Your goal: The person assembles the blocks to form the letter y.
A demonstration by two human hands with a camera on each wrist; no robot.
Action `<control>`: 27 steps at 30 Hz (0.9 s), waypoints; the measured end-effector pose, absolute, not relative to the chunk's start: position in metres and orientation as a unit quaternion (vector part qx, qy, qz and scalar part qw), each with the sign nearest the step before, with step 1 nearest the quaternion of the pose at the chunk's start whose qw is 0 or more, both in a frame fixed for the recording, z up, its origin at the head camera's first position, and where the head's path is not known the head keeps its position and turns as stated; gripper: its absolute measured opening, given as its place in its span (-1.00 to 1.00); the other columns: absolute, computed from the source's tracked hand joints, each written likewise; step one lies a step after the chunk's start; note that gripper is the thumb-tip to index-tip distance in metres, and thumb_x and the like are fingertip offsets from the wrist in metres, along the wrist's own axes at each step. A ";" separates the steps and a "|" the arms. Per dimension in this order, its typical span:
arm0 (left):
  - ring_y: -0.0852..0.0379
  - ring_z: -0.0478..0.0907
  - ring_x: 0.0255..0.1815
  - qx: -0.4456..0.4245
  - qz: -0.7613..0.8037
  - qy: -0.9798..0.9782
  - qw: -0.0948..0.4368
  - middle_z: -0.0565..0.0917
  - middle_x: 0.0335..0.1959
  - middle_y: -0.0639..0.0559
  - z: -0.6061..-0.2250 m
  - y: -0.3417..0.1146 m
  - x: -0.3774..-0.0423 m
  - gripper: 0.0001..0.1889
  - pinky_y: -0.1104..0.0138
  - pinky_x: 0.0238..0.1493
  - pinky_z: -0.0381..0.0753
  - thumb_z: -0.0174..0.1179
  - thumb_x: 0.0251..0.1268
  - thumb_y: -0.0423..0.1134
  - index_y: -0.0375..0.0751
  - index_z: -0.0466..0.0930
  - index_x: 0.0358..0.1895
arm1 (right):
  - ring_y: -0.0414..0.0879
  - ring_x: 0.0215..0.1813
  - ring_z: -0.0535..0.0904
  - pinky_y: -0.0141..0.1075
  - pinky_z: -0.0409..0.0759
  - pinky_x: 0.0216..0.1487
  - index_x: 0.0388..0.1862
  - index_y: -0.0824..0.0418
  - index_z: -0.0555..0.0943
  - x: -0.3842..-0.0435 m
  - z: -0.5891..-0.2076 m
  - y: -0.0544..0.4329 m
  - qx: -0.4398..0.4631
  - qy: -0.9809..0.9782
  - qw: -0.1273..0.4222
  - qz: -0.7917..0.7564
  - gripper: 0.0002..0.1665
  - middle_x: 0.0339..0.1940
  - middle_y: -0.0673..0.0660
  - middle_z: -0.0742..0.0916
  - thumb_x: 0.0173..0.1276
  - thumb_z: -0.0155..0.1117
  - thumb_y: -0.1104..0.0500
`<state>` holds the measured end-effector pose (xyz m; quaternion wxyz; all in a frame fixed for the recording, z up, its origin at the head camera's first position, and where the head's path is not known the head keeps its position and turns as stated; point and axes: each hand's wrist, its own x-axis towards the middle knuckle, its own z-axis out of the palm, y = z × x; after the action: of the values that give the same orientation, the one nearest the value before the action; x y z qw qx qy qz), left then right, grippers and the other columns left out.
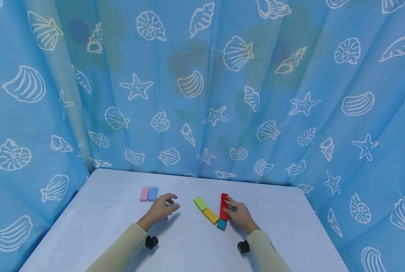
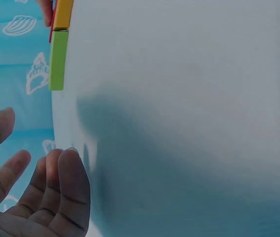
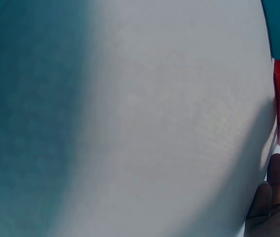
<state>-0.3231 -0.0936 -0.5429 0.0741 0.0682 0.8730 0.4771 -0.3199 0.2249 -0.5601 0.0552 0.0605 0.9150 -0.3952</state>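
Observation:
My right hand (image 1: 240,216) is at the right side of a row of red blocks (image 1: 224,207), its thumb and fingertips touching them. A short teal block (image 1: 222,224) stands at the near end of the red row. From there a yellow block (image 1: 210,216) and a lime green block (image 1: 200,204) run off at a slant to the far left, so the line bends in a V. My left hand (image 1: 159,208) hovers over the table with fingers loosely bent and nothing in them. In the left wrist view its fingers (image 2: 73,192) are spread apart from the thumb.
A pink block (image 1: 144,194) and a light blue block (image 1: 152,193) lie side by side beyond my left hand. The white table (image 1: 188,249) ends at the back against a blue curtain (image 1: 202,113) with white shell prints. Each wrist carries a small black camera (image 1: 151,242).

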 end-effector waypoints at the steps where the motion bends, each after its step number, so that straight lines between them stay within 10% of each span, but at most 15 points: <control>1: 0.12 0.56 -0.39 0.067 0.477 0.873 0.077 0.62 -0.06 -0.15 -0.543 -0.094 -0.323 -0.57 0.27 -0.41 0.66 0.30 0.30 -0.15 -0.25 0.54 0.18 | 0.24 0.55 0.20 0.11 0.49 0.29 0.40 0.01 0.46 -0.320 -0.560 0.225 0.059 0.915 0.055 -0.394 -0.37 0.50 0.07 0.43 0.36 0.34 0.15; 27: -0.07 0.62 -0.10 0.062 0.415 0.908 -0.011 0.65 -0.01 -0.27 -0.529 -0.131 -0.335 -0.59 0.07 -0.04 0.64 0.34 0.25 -0.20 -0.31 0.59 0.11 | 0.25 0.54 0.20 0.10 0.50 0.27 0.41 0.00 0.45 -0.324 -0.567 0.230 0.047 0.916 0.056 -0.394 -0.35 0.51 0.08 0.43 0.34 0.36 0.14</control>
<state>-0.3351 -0.1312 -0.5290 -0.0107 0.0620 0.9076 0.4152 -0.3240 0.2295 -0.5670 0.0562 0.0467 0.9163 -0.3938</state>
